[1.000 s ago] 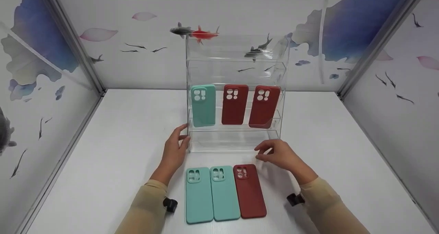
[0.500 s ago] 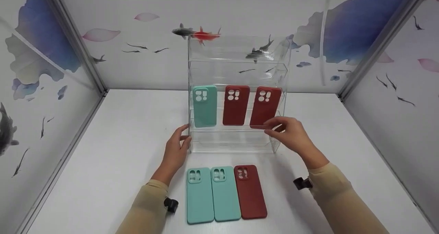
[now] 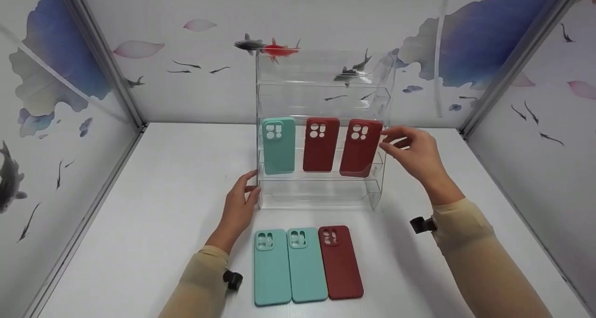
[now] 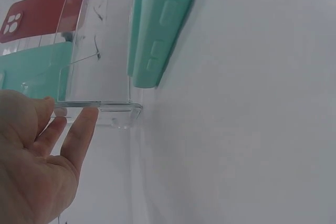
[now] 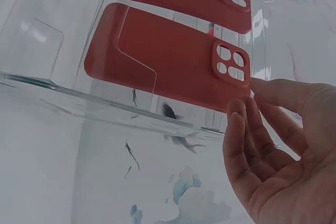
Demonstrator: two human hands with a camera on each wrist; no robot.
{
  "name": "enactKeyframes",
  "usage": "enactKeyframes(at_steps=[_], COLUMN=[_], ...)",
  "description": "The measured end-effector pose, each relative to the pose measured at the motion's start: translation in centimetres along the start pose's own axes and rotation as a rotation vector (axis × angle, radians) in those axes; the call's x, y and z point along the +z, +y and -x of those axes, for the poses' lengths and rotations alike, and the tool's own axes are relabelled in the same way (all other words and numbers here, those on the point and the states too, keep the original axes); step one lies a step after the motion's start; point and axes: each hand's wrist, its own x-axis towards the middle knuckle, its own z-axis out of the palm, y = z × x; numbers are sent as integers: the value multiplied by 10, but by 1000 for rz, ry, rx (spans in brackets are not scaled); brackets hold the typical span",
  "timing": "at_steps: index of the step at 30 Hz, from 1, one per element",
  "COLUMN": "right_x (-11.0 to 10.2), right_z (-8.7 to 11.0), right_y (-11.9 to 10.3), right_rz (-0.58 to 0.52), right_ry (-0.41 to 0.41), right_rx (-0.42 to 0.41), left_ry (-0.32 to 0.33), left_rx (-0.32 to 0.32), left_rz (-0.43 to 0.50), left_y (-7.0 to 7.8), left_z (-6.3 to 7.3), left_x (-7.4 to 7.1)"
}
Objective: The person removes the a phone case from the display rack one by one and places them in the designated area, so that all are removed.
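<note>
A clear acrylic display rack (image 3: 321,194) stands on the table. One tier bears a mint phone case (image 3: 279,152) at left, a red phone case (image 3: 320,152) in the middle and another red phone case (image 3: 358,152), slightly tilted, at right. My left hand (image 3: 237,211) rests its extended fingertips against the rack's left side, as the left wrist view also shows. By the right-hand red case's upper right edge are the fingertips of my right hand (image 3: 416,155). In the right wrist view they meet that case's edge beside its camera cutouts (image 5: 230,62), without plainly gripping it.
In front of the rack lie two mint phone cases (image 3: 272,276) (image 3: 309,271) and a red one (image 3: 342,267), side by side on the white table (image 3: 167,178). Printed panels (image 3: 186,90) with metal-framed corners enclose the table at the back and sides.
My right hand has risen from the rack's lower front, past the right-hand red case's bottom, to its upper right edge. My left hand stays at the rack's side.
</note>
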Motion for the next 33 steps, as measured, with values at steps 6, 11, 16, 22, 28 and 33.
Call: enactKeyframes(at_steps=[6,11,16,22,28,33], right_x=[-7,-4,3,12,16,16], right_z=[-12,-23,-29,-31,-32,-30], right_y=[2,1,6,15,17,17], right_rz=[-10,-24,-47,-7,-25,-23], right_ry=[94,116,121,139,145,162], right_rx=[-44,-81,-113,-178,-192,-202], left_ry=[-4,-6,-3,-6,2,1], left_rx=[15,13,22,37,41,39], left_rz=[3,6,11,-1,7,-5], left_y=[1,0,-1,-1,-1,-1], left_z=[0,-1,-1,0,0,-1], left_x=[1,0,-1,-1,-1,0])
